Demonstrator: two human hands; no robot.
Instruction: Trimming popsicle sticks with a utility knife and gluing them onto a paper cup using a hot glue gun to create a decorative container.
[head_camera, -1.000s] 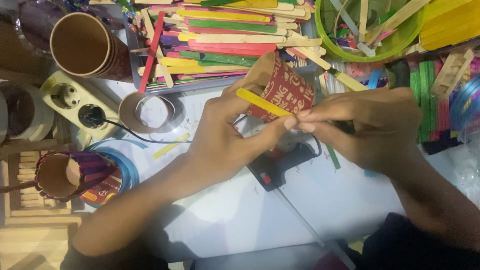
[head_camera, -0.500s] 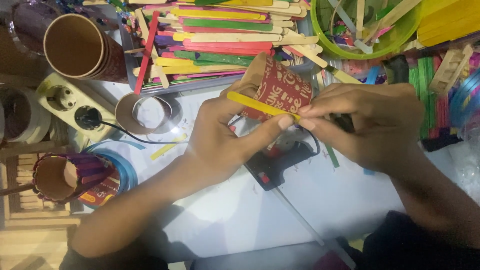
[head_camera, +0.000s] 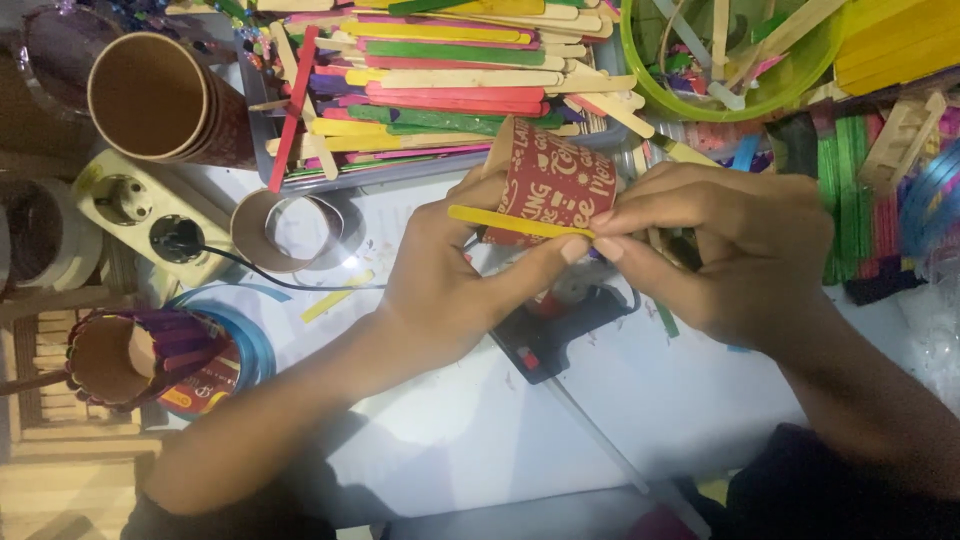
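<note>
My left hand (head_camera: 450, 280) grips a red patterned paper cup (head_camera: 545, 190) lying on its side above the white table, fingers around its open end. A yellow craft stick (head_camera: 515, 223) lies flat against the cup's side. My right hand (head_camera: 720, 250) pinches the right end of that stick against the cup, thumb and forefinger meeting my left thumb tip. Under the hands a black glue gun (head_camera: 560, 325) rests on the table, partly hidden.
A grey tray of coloured craft sticks (head_camera: 440, 90) sits behind the cup, a green bowl (head_camera: 740, 95) of sticks at the back right. Left: stacked paper cups (head_camera: 160, 95), a power strip (head_camera: 150, 215) with cord, a tape ring (head_camera: 285, 225), a stick-covered cup (head_camera: 130, 350).
The cup has turned in my left hand and the yellow stick has gone from slanted to nearly level against it. Both hands shifted slightly up and left.
</note>
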